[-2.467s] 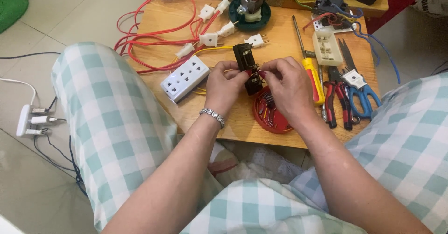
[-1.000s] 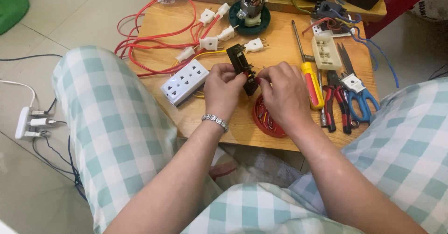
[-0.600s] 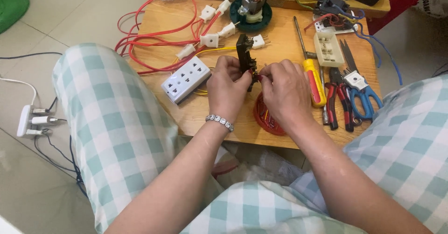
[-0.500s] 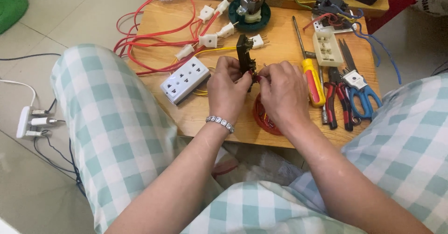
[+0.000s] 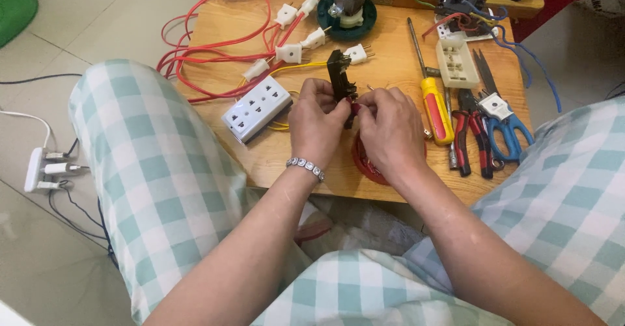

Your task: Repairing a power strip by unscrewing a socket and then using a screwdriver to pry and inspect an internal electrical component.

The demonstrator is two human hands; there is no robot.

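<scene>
My left hand and my right hand meet over the middle of a small wooden table. Together they grip a small black electrical part, which stands upright between the fingertips. A bit of red shows where the fingers pinch its lower end. A beaded bracelet circles my left wrist. Under my right hand lies a red round piece, mostly hidden.
A white multi-socket strip lies left of the hands, beside red wires with white plugs. To the right lie a yellow-handled screwdriver, red pliers, blue-handled scissors and a cream socket. A motor on a green base stands behind. My checked trouser knees flank the table.
The black part has been turned from lying tilted between my hands to standing upright, and both hands have closed in tighter around its lower end.
</scene>
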